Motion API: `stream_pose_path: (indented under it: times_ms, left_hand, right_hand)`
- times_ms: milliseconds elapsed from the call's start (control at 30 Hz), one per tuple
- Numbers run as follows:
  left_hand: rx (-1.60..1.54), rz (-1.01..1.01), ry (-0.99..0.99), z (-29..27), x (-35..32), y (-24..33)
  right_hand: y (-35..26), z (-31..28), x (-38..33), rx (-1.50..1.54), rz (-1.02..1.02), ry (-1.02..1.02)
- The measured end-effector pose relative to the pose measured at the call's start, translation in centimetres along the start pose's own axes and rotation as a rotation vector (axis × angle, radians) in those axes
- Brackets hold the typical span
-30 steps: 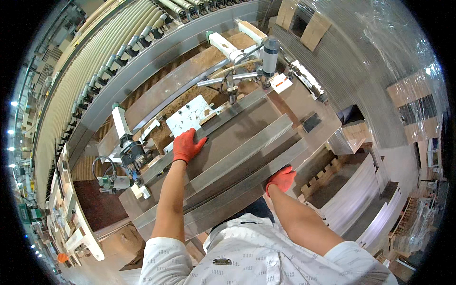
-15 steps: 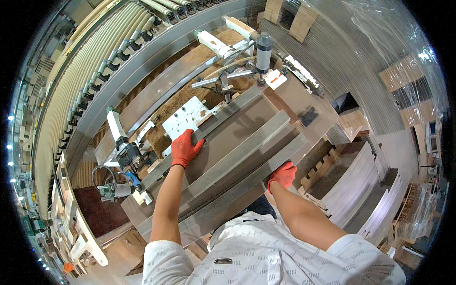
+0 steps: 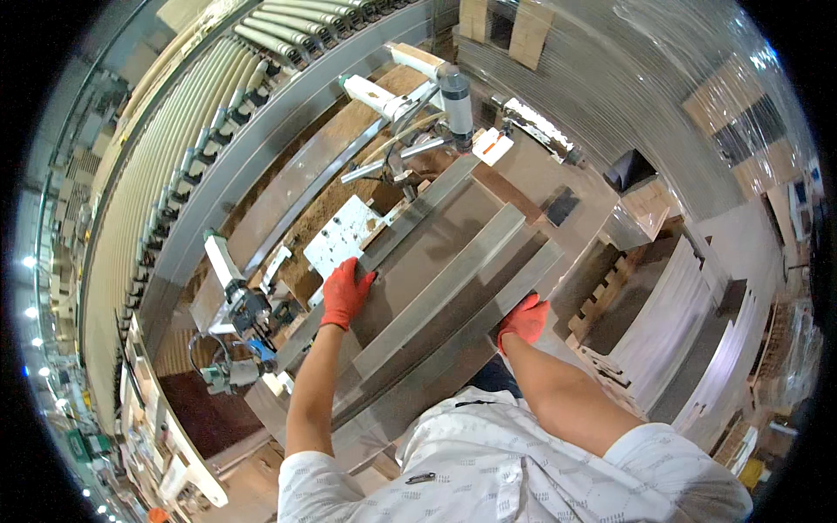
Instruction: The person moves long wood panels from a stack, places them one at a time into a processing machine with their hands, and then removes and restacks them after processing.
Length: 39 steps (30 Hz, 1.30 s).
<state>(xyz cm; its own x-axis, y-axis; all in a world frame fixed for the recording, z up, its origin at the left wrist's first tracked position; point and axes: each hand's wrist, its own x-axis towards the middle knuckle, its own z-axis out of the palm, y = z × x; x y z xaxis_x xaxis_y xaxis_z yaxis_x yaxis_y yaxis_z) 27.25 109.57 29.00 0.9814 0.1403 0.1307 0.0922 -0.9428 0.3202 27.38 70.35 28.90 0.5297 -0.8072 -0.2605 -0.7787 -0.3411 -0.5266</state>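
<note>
My left hand (image 3: 346, 294), in a red glove, lies across the far grey strip (image 3: 427, 205) of a workpiece, beside a white perforated plate (image 3: 343, 235). Its fingers reach over the far edge, with the thumb apart on the near side. My right hand (image 3: 525, 319), gloved alike, is closed at the edge of the near grey board (image 3: 471, 336); its fingertips are partly hidden. Between these two pieces runs a middle grey strip (image 3: 445, 279). All three lie roughly parallel, slanting up to the right on a brown tabletop (image 3: 527, 170).
A grey-and-clear cylinder (image 3: 456, 109) on a metal arm stands behind the strips. A second fixture (image 3: 231, 375) sits at their left end. Rollers (image 3: 196, 139) line the far left. Film-wrapped stacked sheets (image 3: 602, 87) rise at the far right, with pale panels (image 3: 667, 318) nearer.
The whole view has shifted and turned slightly. Both hands keep nearly the same places on the strips.
</note>
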Motion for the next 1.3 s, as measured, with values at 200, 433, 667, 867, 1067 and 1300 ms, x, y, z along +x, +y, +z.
stream_pose_path:
  times_ms: [200, 433, 667, 867, 1067, 1300]
  left_hand:
    - [0.019, 0.002, -0.008, -1.2, -0.1, 1.2]
    - [-0.108, -0.002, -0.153, -4.3, -2.6, 2.7]
    - [-0.267, 0.01, -0.089, -11.3, -4.1, 12.4]
    - [-0.182, -0.027, -0.031, -15.7, -8.5, 15.6]
    - [-0.056, -0.034, -0.042, -13.1, -14.8, 13.8]
    - [0.048, 0.016, 0.018, -12.9, -14.6, 15.3]
  right_hand:
    - [2.2, 2.1, 1.2, -0.026, -0.054, 0.068]
    - [0.7, 0.5, 0.1, 0.047, -0.031, 0.057]
    - [1.0, 0.7, 0.6, -0.004, -0.055, 0.03]
    - [2.5, 2.6, 1.2, 0.034, -0.107, 0.163]
    - [0.7, 0.3, 0.1, 0.033, -0.057, 0.053]
    - [1.4, 1.0, 0.6, 0.11, -0.04, 0.042]
